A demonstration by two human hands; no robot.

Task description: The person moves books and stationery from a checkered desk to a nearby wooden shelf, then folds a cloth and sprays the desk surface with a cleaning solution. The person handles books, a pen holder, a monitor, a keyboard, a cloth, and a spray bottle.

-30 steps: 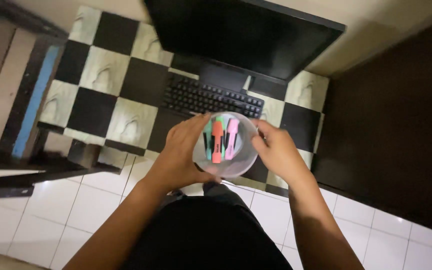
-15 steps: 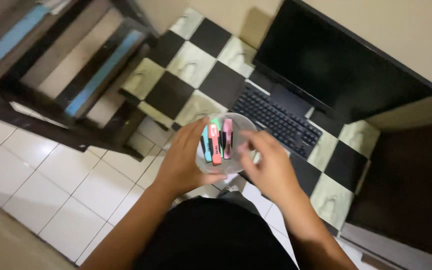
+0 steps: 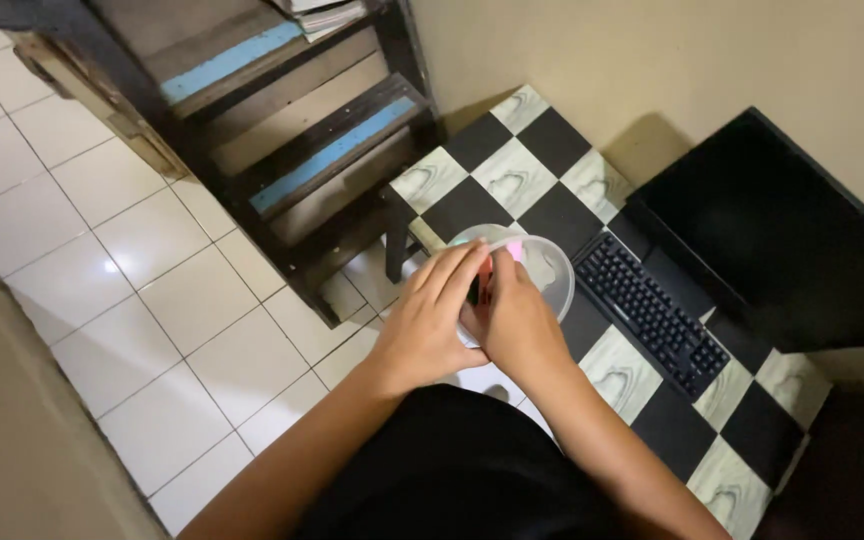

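Observation:
My left hand holds a clear round plastic container from its left side, fingers along the rim. My right hand reaches down into the container from the near side and covers most of what lies inside. The tip of a pink highlighter shows past my right fingers. The other highlighters are hidden under that hand, and I cannot see whether its fingers grip one. The container is just above the near left part of a black-and-white checkered table.
A black keyboard lies on the table right of the container, with a dark monitor behind it against a beige wall. A dark wooden shelf with blue strips stands to the left. White floor tiles lie below.
My head has turned, so the table and monitor slid to the right. My right hand moved from the container's right rim to inside it, covering the highlighters. My left hand keeps its hold.

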